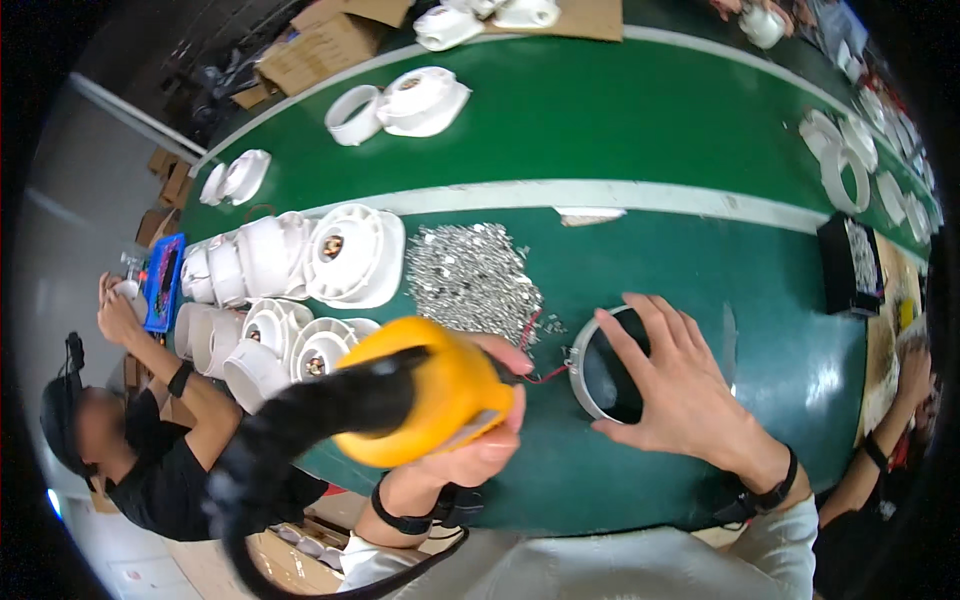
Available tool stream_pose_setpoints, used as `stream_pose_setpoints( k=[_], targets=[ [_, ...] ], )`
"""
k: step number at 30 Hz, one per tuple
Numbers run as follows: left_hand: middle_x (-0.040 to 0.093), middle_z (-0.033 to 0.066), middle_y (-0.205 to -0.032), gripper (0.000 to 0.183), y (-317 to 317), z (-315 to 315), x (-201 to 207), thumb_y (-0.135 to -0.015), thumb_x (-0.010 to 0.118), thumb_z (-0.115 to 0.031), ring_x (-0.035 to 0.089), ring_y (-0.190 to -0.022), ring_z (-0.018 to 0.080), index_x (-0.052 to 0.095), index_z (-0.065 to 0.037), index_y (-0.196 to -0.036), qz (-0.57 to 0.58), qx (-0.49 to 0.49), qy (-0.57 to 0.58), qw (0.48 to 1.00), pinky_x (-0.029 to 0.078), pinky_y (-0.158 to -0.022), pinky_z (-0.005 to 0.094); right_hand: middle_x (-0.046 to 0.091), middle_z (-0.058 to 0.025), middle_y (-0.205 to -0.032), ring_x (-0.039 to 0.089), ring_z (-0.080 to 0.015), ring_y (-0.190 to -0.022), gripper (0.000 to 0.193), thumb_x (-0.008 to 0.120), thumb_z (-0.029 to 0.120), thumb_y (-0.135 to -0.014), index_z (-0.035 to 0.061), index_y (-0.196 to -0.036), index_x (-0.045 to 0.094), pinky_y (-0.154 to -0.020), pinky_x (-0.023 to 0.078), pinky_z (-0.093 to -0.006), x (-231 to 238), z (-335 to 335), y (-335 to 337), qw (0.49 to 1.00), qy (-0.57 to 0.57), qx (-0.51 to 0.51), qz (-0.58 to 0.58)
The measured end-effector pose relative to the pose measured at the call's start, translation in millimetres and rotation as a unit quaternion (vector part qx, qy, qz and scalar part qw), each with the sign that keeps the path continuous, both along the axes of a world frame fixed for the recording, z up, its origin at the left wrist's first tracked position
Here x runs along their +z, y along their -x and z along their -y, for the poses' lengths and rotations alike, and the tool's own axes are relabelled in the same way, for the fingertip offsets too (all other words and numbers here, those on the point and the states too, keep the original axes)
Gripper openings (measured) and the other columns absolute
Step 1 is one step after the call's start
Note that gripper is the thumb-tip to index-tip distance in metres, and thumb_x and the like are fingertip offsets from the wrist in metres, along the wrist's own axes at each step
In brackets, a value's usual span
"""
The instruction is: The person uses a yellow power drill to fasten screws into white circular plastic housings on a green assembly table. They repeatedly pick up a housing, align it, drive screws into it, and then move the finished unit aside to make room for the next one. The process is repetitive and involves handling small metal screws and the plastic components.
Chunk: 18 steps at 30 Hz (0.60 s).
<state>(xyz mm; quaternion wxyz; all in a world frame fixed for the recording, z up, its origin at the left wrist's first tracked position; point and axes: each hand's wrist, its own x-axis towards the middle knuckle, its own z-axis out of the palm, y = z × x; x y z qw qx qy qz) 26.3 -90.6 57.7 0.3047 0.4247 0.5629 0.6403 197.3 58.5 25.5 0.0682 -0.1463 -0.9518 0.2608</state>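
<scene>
My left hand (pixel 475 455) is closed around a yellow handheld tool (pixel 425 390) with a thick black cable, held above the table's near middle. The tool hides much of this hand and its own working end. My right hand (pixel 680 390) spans a white ring (pixel 583 370), thumb and index finger at its rim. From a small fitting on the ring's left side, a thin red wire (pixel 548 377) runs to the left hand's fingertips. Just beyond the tool lies a heap of small silvery metal pieces (pixel 470 280), with a few scattered toward the ring.
White round housings (pixel 355 255) stand in rows on the left, near a blue tray (pixel 165 283). A black bin (pixel 850 265) sits at the right. Beyond a pale divider, more white parts (pixel 425 102) rest on a green surface (pixel 620 120). Co-workers sit at both sides.
</scene>
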Motion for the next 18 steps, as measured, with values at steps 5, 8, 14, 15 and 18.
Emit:
stream_pose_setpoints(
  k=[5,8,14,15,18],
  targets=[
    [0.053,0.0062,-0.060,0.064,-2.2,1.2,-3.4,-0.075,0.070,-0.050,0.052,-0.051,0.0140,0.049,0.003,-0.104,0.041,0.065,-0.027,0.997,0.041,-0.045,0.0250,0.035,-0.0235,-0.129,0.037,-0.0420,-0.120,0.095,0.080,0.032,-0.056,0.0027,-0.135,0.036,-0.099,0.034,-0.0477,26.7,-8.4,-4.7,0.999,0.002,-0.049,-0.005],
    [0.055,0.0110,-0.081,0.061,-0.2,-2.1,-1.4,-0.077,0.071,-0.042,0.053,-0.052,0.0139,0.045,0.003,-0.109,0.036,0.061,-0.040,0.997,0.041,-0.044,0.0241,0.038,-0.0225,-0.129,0.040,-0.0409,-0.119,0.096,0.081,0.029,-0.055,0.0031,-0.136,0.035,-0.099,0.035,-0.0462,33.8,-28.7,-10.4,0.995,-0.037,-0.093,-0.018],
    [0.055,0.0150,-0.092,0.060,-0.2,4.9,-10.7,-0.077,0.072,-0.037,0.053,-0.052,0.0156,0.043,0.002,-0.112,0.027,0.055,-0.051,0.997,0.042,-0.043,0.0238,0.039,-0.0244,-0.131,0.040,-0.0394,-0.121,0.089,0.075,0.036,-0.064,0.0039,-0.136,0.036,-0.100,0.036,-0.0410,37.6,-101.9,23.8,0.982,-0.094,-0.151,-0.068],
    [0.056,0.0134,-0.084,0.060,-0.5,3.7,-11.8,-0.077,0.072,-0.039,0.052,-0.051,0.0149,0.044,0.002,-0.110,0.023,0.061,-0.055,0.996,0.041,-0.043,0.0232,0.036,-0.0251,-0.133,0.037,-0.0395,-0.124,0.091,0.075,0.040,-0.064,0.0044,-0.137,0.034,-0.102,0.034,-0.0426,42.4,-115.8,30.8,0.979,-0.092,-0.166,-0.075],
    [0.053,0.0058,-0.059,0.062,-4.3,-3.1,-3.2,-0.076,0.069,-0.049,0.050,-0.047,0.0125,0.047,0.002,-0.104,0.031,0.068,-0.038,0.996,0.038,-0.042,0.0219,0.029,-0.0269,-0.139,0.028,-0.0396,-0.131,0.097,0.073,0.050,-0.064,0.0051,-0.139,0.031,-0.106,0.026,-0.0475,31.8,-160.1,50.9,0.959,-0.197,-0.191,-0.068]
  ],
)
